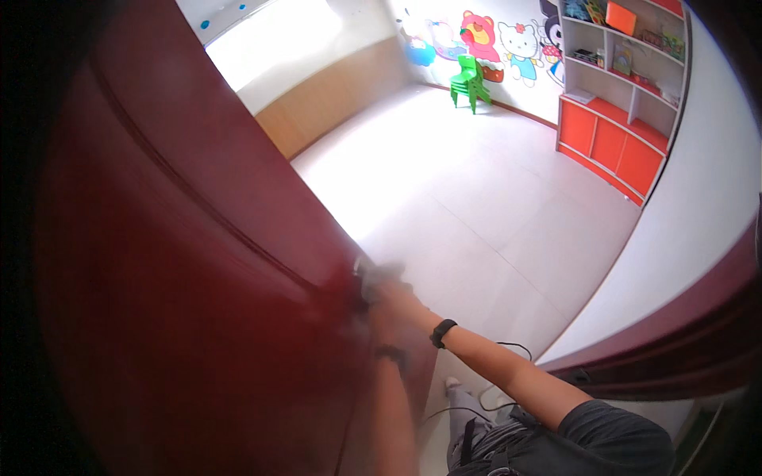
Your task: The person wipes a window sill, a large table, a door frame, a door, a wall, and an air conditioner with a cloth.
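A glossy dark red door (196, 285) stands at my left, and both my arms reach to its edge at the handle (359, 293). Motion blur covers this spot. My right hand (397, 302), below a black wristband (443, 333), is closed on a grey cloth-like item (384, 279) against the handle. Close beneath it is my left hand (382, 324), also with a dark wristband (390, 353). Its fingers are smeared and partly hidden by the right hand, so its grip cannot be made out.
Pale floor tiles (500, 238) stretch into the room. Stacked green chairs (470, 83) stand by a wall with cartoon figures (518, 50). At right is an orange-and-white shelf unit (619, 113) holding various items. A dark cable (518, 347) hangs near my body. A dark red frame (667, 345) borders the right.
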The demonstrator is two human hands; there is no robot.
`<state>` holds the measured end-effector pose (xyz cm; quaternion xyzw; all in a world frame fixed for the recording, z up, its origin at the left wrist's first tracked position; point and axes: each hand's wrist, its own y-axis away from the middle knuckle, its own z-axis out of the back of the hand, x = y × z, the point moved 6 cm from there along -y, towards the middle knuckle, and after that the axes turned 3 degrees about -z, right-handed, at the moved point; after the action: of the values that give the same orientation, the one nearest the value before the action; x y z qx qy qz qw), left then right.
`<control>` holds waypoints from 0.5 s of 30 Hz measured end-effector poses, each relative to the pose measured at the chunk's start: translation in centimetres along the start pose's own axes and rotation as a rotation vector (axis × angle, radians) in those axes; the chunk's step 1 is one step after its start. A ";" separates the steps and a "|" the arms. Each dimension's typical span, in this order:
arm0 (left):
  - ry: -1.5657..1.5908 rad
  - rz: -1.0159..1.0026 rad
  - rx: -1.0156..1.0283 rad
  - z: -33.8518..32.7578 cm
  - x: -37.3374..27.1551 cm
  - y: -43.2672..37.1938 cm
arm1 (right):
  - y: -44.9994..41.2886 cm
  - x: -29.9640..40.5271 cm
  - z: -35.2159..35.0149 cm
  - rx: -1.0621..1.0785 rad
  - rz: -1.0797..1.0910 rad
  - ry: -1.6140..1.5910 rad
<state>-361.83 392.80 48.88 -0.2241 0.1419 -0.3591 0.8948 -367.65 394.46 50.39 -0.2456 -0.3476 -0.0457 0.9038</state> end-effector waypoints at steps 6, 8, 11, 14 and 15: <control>0.093 0.161 0.123 -0.5 6.5 -3.0 | -6.9 0.6 -5.7 0.134 0.212 -0.017; 0.124 0.190 0.094 -1.3 6.2 -5.8 | -10.3 -1.0 -9.4 -0.009 0.248 0.188; 0.174 0.235 0.076 -2.5 7.3 -6.7 | -13.2 -2.7 -13.4 -0.026 0.228 0.222; 0.174 0.401 0.050 -3.5 12.3 -2.7 | -9.9 -1.7 -17.2 0.334 0.317 -0.163; 0.166 0.448 0.032 -3.3 13.6 -1.9 | -9.5 -0.6 -17.4 0.487 0.386 -0.348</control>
<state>-354.74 380.96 45.76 -0.1427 0.2556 -0.1708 0.9408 -359.94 377.81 42.79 -0.0881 -0.4444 0.2527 0.8549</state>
